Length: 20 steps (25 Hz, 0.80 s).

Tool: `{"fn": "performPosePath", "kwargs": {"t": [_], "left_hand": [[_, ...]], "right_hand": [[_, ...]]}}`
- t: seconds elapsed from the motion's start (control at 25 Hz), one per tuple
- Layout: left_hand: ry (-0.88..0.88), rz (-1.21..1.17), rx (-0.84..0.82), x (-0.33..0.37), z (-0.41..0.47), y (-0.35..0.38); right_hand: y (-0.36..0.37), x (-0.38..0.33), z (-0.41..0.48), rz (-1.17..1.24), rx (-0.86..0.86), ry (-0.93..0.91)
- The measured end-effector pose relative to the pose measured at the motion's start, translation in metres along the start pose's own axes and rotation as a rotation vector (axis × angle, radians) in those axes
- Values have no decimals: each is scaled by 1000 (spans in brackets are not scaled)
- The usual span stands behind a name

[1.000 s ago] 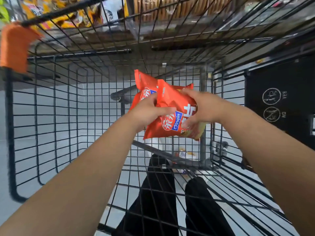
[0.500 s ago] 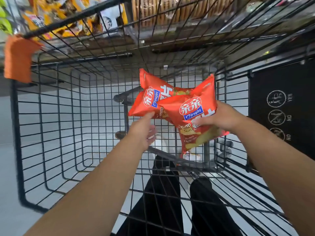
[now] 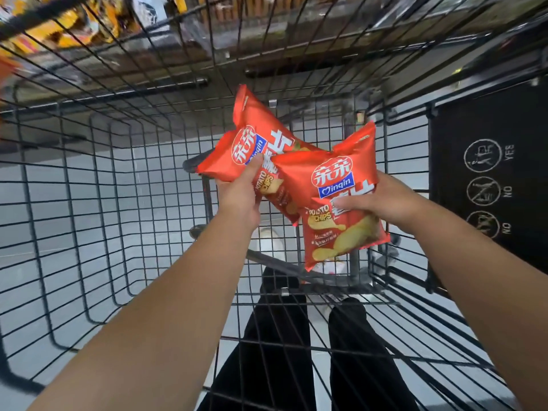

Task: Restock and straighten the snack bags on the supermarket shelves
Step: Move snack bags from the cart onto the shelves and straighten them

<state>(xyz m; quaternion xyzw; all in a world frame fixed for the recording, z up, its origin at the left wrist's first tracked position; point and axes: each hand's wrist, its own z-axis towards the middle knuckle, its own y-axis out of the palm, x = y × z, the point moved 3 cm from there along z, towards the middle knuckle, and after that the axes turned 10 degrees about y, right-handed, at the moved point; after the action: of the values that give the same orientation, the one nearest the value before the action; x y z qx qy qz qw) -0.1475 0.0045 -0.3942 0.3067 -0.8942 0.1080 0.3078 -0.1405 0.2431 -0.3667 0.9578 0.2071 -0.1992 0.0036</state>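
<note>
Two red potato chip bags hang inside a black wire shopping cart (image 3: 89, 203). My left hand (image 3: 240, 197) grips the far bag (image 3: 255, 137) at its lower left edge, thumb across its front. My right hand (image 3: 382, 200) holds the near bag (image 3: 335, 200) by its right side, and this bag overlaps the lower right part of the other one. Both bags face up toward me, held above the cart floor.
Shelves with yellow snack packs (image 3: 59, 28) and brown packs (image 3: 246, 10) run along the top. A black panel with YES/NO signs (image 3: 489, 173) is the cart's right end. My dark trouser legs (image 3: 278, 336) and grey floor show through the cart's mesh.
The two bags, held together a second ago, have come apart: my right hand drew one bag to the right and lower, while my left hand shifted its grip onto the other bag.
</note>
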Motion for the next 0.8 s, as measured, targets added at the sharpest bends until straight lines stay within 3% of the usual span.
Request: {"fn": "performPosePath", "kwargs": {"t": [0.12,0.32,0.48,0.6,0.8], "left_hand": [[126,154,-49,19,12,-24],[77,556,-220,31,17,-48],[54,593,-299,11,14,-52],[92,684,-348,3,8,-60],[148,586,-403,35,-10,-51]], "right_hand": [[-8,0,-5,102,108,-24],[4,1,11,116,187,9],[20,14,24,207,219,-5],[25,24,22,235,119,7],[17,16,-13,261,141,-9]]}}
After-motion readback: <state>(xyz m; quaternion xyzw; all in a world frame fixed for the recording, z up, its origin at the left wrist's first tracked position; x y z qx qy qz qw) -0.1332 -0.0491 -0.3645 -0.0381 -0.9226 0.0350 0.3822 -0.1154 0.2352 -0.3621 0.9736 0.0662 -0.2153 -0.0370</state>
